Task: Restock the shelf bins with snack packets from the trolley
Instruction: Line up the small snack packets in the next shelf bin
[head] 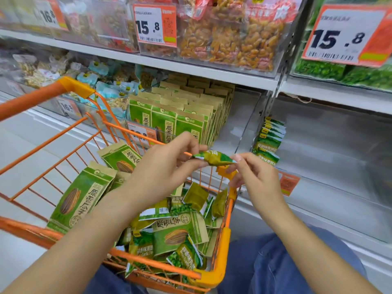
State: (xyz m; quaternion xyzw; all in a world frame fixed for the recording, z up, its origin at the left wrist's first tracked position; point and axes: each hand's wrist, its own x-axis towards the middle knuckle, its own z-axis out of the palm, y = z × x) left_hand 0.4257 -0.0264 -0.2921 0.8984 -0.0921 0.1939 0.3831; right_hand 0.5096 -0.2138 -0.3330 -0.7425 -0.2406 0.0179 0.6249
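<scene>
From the head camera, both hands hold one small green snack packet [214,158] above the far right corner of the orange trolley [220,270]. The left hand [163,166] pinches its left end between thumb and fingertips; the right hand [254,177] pinches its right end the same way. Below them the trolley basket holds a heap of green sunflower-seed bags [80,198] and little green packets. Behind, a clear shelf bin [239,128] is partly filled with upright seed bags [182,115]; beside it, in the next bin, stands a short row of small green packets [269,139]. Price tags [156,25] hang on the upper bins.
</scene>
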